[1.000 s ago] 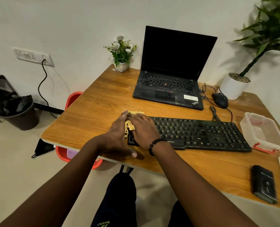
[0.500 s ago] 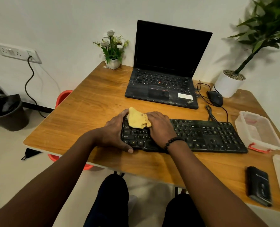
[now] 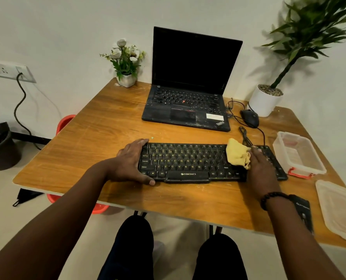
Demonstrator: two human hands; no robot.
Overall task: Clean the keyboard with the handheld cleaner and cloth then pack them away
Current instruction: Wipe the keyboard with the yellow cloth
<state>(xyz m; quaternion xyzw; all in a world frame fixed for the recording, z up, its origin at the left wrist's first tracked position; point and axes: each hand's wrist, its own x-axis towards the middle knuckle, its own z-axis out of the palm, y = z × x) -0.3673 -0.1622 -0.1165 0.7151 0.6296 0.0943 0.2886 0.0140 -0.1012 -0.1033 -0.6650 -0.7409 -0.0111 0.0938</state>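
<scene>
A black keyboard (image 3: pixel 188 162) lies across the near part of the wooden desk (image 3: pixel 107 134). My left hand (image 3: pixel 130 160) grips the keyboard's left end, thumb on the front edge. My right hand (image 3: pixel 259 168) presses a crumpled yellow cloth (image 3: pixel 236 153) onto the keys toward the right end. The black handheld cleaner (image 3: pixel 304 214) lies on the desk near the front right, partly hidden behind my right wrist.
An open black laptop (image 3: pixel 188 106) stands behind the keyboard, with a mouse (image 3: pixel 250 118) and its cable to the right. A clear plastic box (image 3: pixel 297 154) with red clips and its lid (image 3: pixel 340 209) sit at the right. Two potted plants stand at the back.
My right hand has slid the cloth from the keyboard's left end to its right part. My left hand stays gripping the left end.
</scene>
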